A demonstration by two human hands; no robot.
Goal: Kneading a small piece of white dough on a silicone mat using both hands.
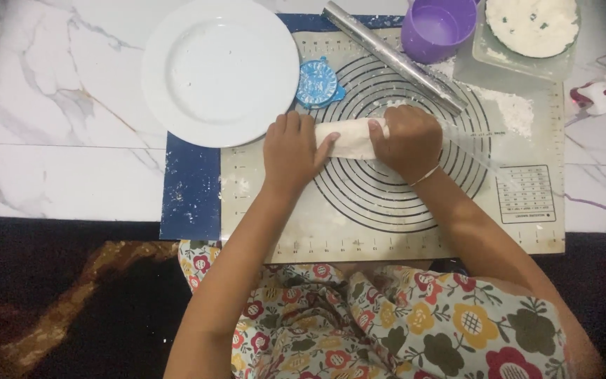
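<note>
Dough roll (348,138) — ends under hands (352,144)

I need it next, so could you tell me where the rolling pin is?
The rolling pin lies slanted across the mat's top edge, between the white plate and the purple cup.

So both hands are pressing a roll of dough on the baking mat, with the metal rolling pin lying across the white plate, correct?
Not quite. In the head view the metal rolling pin lies on the baking mat, beside the white plate. Both the left hand and right hand do press the roll of dough.
</note>
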